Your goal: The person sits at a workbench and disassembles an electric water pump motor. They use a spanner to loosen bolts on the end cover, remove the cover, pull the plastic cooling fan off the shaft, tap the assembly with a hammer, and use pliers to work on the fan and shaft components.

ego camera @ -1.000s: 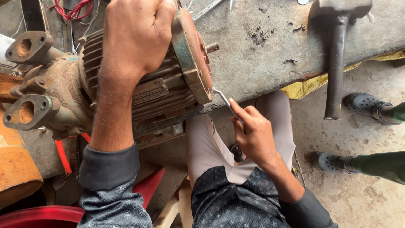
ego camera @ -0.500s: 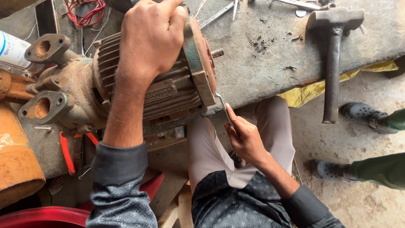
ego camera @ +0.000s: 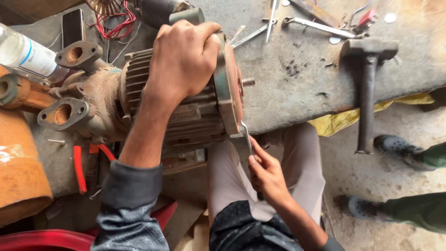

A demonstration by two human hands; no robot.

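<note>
While the rusty, ribbed grey electric motor [ego camera: 186, 111] lies on its side on the worn grey surface [ego camera: 297, 93], the left hand [ego camera: 183, 60] presses down on top of it, its fingers [ego camera: 204, 35] curled over the round end plate at the motor's right end and clenched on that rim. The right hand [ego camera: 267, 174] sits below the surface's edge, just above the person's lap, its fingers [ego camera: 255, 162] pinched around the lower end of a slim silver spanner [ego camera: 246, 137]. The spanner's upper end touches the bottom edge of the end plate. A dark steel hammer [ego camera: 367, 93] lies well apart to the right, its handle overhanging the surface's edge. Against the earlier pictures, the spanner now stands more upright and nearer the plate's lowest point, and the right hand has dropped lower
</note>
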